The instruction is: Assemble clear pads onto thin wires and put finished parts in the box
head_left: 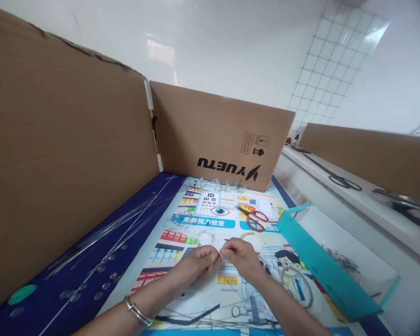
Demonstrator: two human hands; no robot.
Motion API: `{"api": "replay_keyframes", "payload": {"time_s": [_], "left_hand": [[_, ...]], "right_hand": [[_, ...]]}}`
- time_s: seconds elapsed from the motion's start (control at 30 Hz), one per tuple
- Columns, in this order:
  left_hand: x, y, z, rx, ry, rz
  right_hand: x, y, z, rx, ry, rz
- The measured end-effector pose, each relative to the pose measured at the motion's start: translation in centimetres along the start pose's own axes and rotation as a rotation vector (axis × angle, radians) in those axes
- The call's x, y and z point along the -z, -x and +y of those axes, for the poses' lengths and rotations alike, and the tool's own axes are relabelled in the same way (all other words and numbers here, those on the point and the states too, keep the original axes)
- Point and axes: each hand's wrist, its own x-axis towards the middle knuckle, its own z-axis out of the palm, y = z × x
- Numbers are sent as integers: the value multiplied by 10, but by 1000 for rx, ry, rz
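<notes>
"YUETU" (230, 167) stands upside-down on the cardboard panel (196, 126), "免费视力检查" (203, 221) on the printed sheet (192, 311).

A cardboard panel (192, 130) stands upright, its YUETU print inverted. A grid (325, 54) shows against the white wall (231, 51).

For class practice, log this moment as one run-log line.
left hand: pinching | right hand: pinching | any held item: unclear | scissors: beyond hands | teal box: at right
</notes>
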Motion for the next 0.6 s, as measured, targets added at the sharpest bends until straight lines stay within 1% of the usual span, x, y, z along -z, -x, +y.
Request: {"api": "replay_keyframes", "payload": {"time_s": [0.07, 0.13, 0.2, 0.27, 0.37, 0.43, 0.5, 0.6], "left_hand": [[0, -2, -4, 4, -25, 11], [1, -4, -6, 11, -54, 38], [3, -6, -8, 8, -87, 74], [5, -7, -7, -3, -114, 110], [6, -7, -5, -3, -130, 151], [7, -7, -3, 1, -131, 162], [7, -7, -3, -9, -137, 162], [8, -9, -6, -27, -144, 176]], "right_hand": [[1, 0, -3, 6, 48, -19], [6, -1, -4, 8, 105, -72], [19, -4, -5, 11, 175, -142], [40, -8, -4, 9, 267, -181], [80, -13, 3, -13, 450, -122], [101, -14, 11, -49, 566, -84], [113, -15, 22, -85, 665, -74], [115, -19, 38, -126, 788, -60]]}}
